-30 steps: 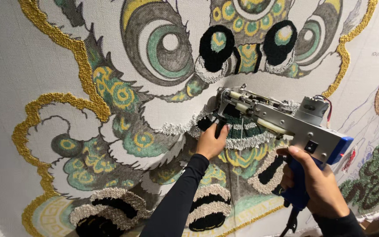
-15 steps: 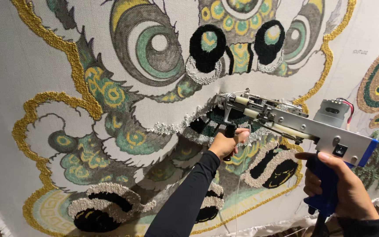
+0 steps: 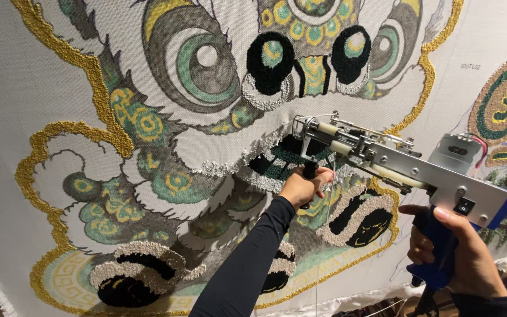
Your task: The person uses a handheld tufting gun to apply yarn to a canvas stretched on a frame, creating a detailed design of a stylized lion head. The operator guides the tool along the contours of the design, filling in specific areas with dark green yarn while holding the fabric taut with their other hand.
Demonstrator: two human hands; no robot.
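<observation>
Tufting cloth (image 3: 24,70); both hands on tufting gun (image 3: 406,164).

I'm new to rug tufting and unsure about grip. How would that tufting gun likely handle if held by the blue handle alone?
The tufting gun looks rigid and probably front-heavy: its metal body reaches far ahead of the blue grip in the right hand. It would likely tip nose-down, which fits the left hand holding the front handle. The motor at the rear suggests noticeable weight.
</observation>
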